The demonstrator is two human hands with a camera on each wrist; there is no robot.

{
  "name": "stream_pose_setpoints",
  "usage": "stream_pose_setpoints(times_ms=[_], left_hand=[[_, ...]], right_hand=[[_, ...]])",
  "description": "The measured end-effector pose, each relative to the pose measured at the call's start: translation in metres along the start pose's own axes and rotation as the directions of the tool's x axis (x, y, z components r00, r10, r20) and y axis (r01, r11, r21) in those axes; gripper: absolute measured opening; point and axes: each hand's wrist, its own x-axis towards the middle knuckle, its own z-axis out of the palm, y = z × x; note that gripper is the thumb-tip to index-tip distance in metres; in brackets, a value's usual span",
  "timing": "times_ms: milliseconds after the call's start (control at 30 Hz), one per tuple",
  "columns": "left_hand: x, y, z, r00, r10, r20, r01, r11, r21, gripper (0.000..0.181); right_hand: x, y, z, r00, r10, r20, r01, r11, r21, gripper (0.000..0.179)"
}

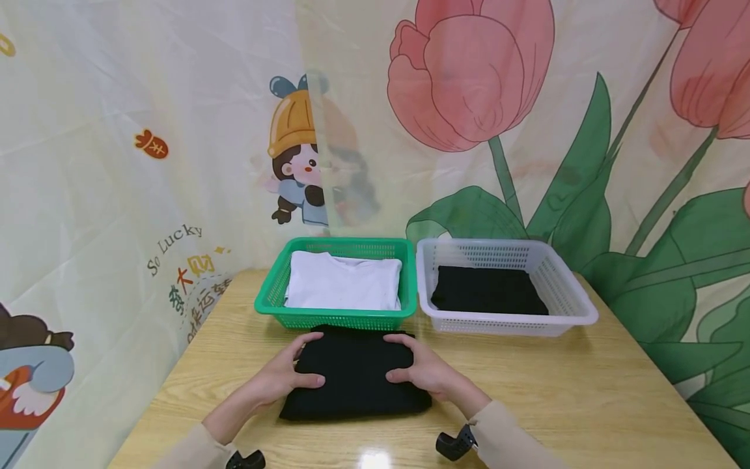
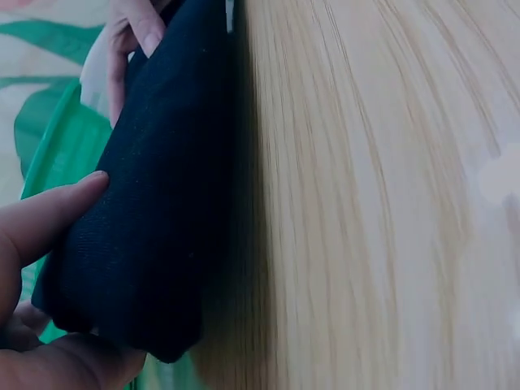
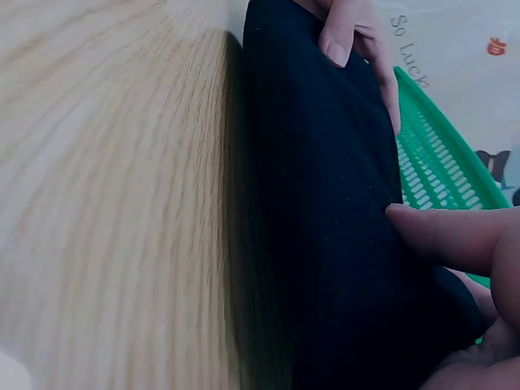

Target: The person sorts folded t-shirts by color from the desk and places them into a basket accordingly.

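A folded black garment lies in front of the green basket, close over the wooden table. My left hand grips its left side, thumb on top and some fingers tucked under the edge, as the left wrist view shows. At the opposite side my right hand holds it the same way, with the thumb pressed on the black cloth. Behind it, the green basket contains folded white clothing. To the right, a white basket has another folded black garment inside.
Both baskets stand side by side at the back of the wooden table. A printed cloth with tulips and cartoon figures hangs behind the table and along its left side. Dark wrist devices sit near both sleeves.
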Motion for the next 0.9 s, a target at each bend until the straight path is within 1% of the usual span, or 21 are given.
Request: stream_pose_setpoints(times_ms=[167, 300, 400, 533, 633, 733, 833, 900], left_hand=[[0.005, 0.015, 0.019, 0.999, 0.029, 0.037, -0.028, 0.999, -0.015, 0.089], [0.007, 0.031, 0.033, 0.994, 0.055, 0.093, -0.053, 0.998, -0.025, 0.09], [0.008, 0.044, 0.044, 0.989, 0.071, 0.133, -0.065, 0.997, -0.046, 0.089], [0.01, 0.062, 0.062, 0.976, 0.111, 0.187, -0.099, 0.993, -0.07, 0.089], [0.012, 0.078, 0.076, 0.965, 0.145, 0.22, -0.129, 0.988, -0.087, 0.089], [0.015, 0.094, 0.088, 0.957, 0.173, 0.234, -0.153, 0.983, -0.1, 0.088], [0.019, 0.111, 0.097, 0.953, 0.197, 0.23, -0.178, 0.979, -0.105, 0.088], [0.023, 0.122, 0.103, 0.953, 0.213, 0.216, -0.195, 0.976, -0.1, 0.088]], right_hand=[[-0.02, 0.006, -0.02, 1.0, 0.003, -0.008, -0.003, 1.0, 0.023, 0.077], [-0.041, 0.007, -0.038, 1.0, 0.008, 0.01, -0.009, 0.997, 0.076, 0.078], [-0.057, 0.006, -0.052, 1.0, 0.007, 0.024, -0.009, 0.993, 0.119, 0.081], [-0.081, 0.004, -0.075, 1.0, -0.002, 0.026, -0.001, 0.992, 0.129, 0.084], [-0.098, -0.002, -0.094, 1.0, -0.012, 0.028, 0.009, 0.994, 0.113, 0.085], [-0.115, -0.012, -0.112, 0.999, -0.039, 0.026, 0.036, 0.996, 0.085, 0.083], [-0.128, -0.024, -0.128, 0.997, -0.071, 0.015, 0.071, 0.997, 0.041, 0.082], [-0.134, -0.034, -0.139, 0.996, -0.087, -0.019, 0.087, 0.996, -0.02, 0.08]])
